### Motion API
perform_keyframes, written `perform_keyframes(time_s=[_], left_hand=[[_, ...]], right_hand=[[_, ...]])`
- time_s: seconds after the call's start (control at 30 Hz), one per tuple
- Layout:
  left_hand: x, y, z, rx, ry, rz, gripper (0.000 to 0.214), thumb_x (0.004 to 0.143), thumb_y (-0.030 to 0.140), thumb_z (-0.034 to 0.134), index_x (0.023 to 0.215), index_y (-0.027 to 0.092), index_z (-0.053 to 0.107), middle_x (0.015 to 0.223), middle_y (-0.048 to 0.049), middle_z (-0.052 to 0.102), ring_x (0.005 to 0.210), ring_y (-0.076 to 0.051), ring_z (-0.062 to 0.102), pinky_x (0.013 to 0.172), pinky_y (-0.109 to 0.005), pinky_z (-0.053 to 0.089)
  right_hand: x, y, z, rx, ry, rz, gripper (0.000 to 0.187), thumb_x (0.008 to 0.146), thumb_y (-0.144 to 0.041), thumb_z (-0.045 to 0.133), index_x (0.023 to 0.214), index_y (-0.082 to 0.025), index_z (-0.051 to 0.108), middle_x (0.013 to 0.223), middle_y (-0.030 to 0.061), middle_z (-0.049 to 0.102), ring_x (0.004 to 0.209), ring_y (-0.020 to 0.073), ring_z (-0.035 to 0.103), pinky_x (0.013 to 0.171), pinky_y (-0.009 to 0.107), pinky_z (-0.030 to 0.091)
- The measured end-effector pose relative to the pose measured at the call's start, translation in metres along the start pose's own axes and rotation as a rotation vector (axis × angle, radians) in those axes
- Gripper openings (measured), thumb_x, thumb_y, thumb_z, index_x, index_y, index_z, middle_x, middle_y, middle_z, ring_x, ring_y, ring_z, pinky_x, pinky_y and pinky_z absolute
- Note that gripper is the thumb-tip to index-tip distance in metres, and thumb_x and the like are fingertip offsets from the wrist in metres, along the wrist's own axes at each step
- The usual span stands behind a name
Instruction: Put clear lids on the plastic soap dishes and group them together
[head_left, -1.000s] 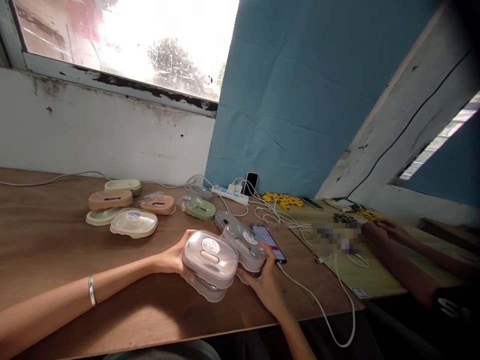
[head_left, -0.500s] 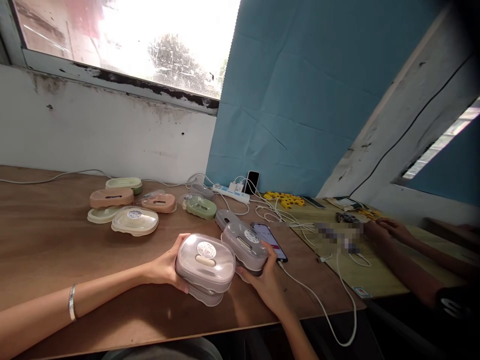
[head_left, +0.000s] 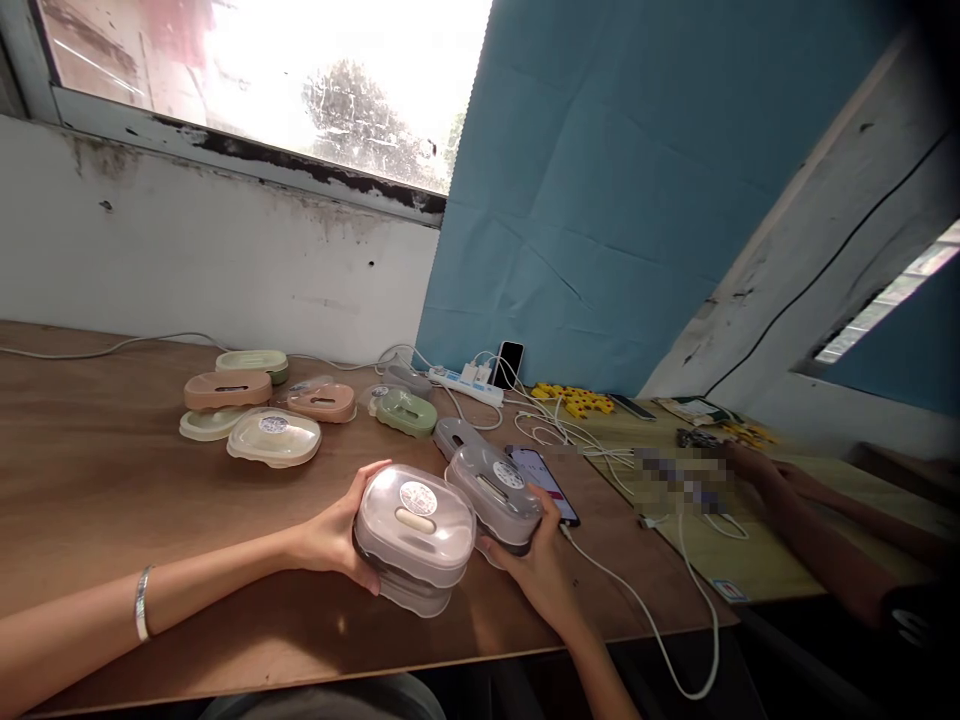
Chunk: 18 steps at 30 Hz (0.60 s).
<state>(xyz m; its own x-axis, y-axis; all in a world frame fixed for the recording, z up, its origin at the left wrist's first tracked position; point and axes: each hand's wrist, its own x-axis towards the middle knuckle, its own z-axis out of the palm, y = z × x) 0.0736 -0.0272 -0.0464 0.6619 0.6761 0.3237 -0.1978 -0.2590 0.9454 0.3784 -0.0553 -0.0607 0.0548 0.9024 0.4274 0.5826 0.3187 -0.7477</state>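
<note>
My left hand (head_left: 346, 535) is closed around the left side of a grey soap box (head_left: 420, 540) with a clear lid and a round white sticker. The box is tilted toward me near the table's front edge; a second layer shows beneath its lid. My right hand (head_left: 541, 555) grips the right side of another grey soap box (head_left: 495, 490), also clear-lidded and stickered. The two boxes are side by side and seem to touch. Behind the right one rests a further grey piece (head_left: 455, 437), partly hidden.
Peach (head_left: 227, 389), cream (head_left: 274, 438) and green (head_left: 405, 411) soap boxes or lids lie at the back left and middle. A phone (head_left: 544, 482) with a white cable sits by my right hand. Behind are a power strip (head_left: 469, 386) and another phone (head_left: 508, 362). A person's arms (head_left: 795, 510) are at right.
The view has shifted slightly. Both hands keep their hold on the two grey soap boxes, which have barely moved.
</note>
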Motion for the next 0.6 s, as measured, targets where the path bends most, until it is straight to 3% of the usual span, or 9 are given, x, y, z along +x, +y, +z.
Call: perform_keyframes(time_s=[0.13, 0.23, 0.33, 0.47, 0.53, 0.6], left_hand=[[0.002, -0.007, 0.002, -0.03, 0.019, 0.08, 0.129, 0.053, 0.043, 0.088, 0.142, 0.034, -0.004, 0.138, -0.014, 0.038, 0.126, -0.036, 0.042, 0.106, -0.057, 0.026], [0.001, -0.011, -0.001, 0.142, 0.053, 0.171, 0.128, 0.055, 0.047, 0.087, 0.144, 0.037, -0.005, 0.127, -0.0106, 0.044, 0.117, -0.034, 0.049, 0.102, -0.057, 0.032], [-0.001, -0.015, -0.006, 0.29, 0.04, 0.213, 0.134, 0.051, 0.056, 0.085, 0.144, 0.038, -0.01, 0.133, -0.0139, 0.037, 0.121, -0.039, 0.044, 0.1, -0.061, 0.033], [-0.003, -0.024, -0.009, 0.264, -0.005, 0.206, 0.135, 0.048, 0.066, 0.081, 0.146, 0.039, -0.008, 0.153, -0.0157, 0.009, 0.136, -0.049, 0.018, 0.104, -0.069, 0.018], [-0.004, -0.029, -0.006, 0.232, 0.015, 0.211, 0.124, 0.052, 0.064, 0.081, 0.147, 0.04, 0.005, 0.156, -0.0108, 0.005, 0.138, -0.049, 0.013, 0.106, -0.067, 0.016], [-0.004, -0.034, -0.004, 0.182, 0.034, 0.161, 0.102, 0.058, 0.057, 0.081, 0.142, 0.042, 0.025, 0.156, -0.0054, 0.012, 0.138, -0.047, 0.016, 0.108, -0.064, 0.021]], right_hand=[[-0.002, -0.003, 0.002, -0.002, 0.007, 0.008, 0.087, 0.072, -0.047, 0.071, 0.137, -0.023, 0.019, 0.14, 0.0171, 0.037, 0.123, 0.0308, 0.045, 0.102, 0.052, 0.036], [-0.003, -0.005, 0.003, 0.047, 0.041, 0.056, 0.087, 0.07, -0.047, 0.072, 0.136, -0.024, 0.021, 0.139, 0.0158, 0.037, 0.123, 0.0309, 0.045, 0.104, 0.052, 0.035], [0.009, -0.008, -0.001, 0.143, 0.162, 0.16, 0.089, 0.066, -0.048, 0.074, 0.134, -0.026, 0.022, 0.141, 0.0138, 0.035, 0.125, 0.03, 0.043, 0.106, 0.05, 0.034], [0.062, -0.024, -0.011, 0.309, 0.34, 0.319, 0.094, 0.062, -0.055, 0.074, 0.133, -0.025, 0.02, 0.141, 0.0141, 0.035, 0.123, 0.0306, 0.046, 0.103, 0.048, 0.04], [0.101, -0.039, -0.009, 0.395, 0.355, 0.309, 0.091, 0.065, -0.055, 0.072, 0.133, -0.026, 0.02, 0.139, 0.0129, 0.039, 0.123, 0.0292, 0.047, 0.101, 0.046, 0.042], [0.144, -0.055, 0.004, 0.438, 0.314, 0.195, 0.088, 0.066, -0.051, 0.073, 0.132, -0.027, 0.02, 0.136, 0.0111, 0.042, 0.121, 0.027, 0.049, 0.1, 0.044, 0.044]])
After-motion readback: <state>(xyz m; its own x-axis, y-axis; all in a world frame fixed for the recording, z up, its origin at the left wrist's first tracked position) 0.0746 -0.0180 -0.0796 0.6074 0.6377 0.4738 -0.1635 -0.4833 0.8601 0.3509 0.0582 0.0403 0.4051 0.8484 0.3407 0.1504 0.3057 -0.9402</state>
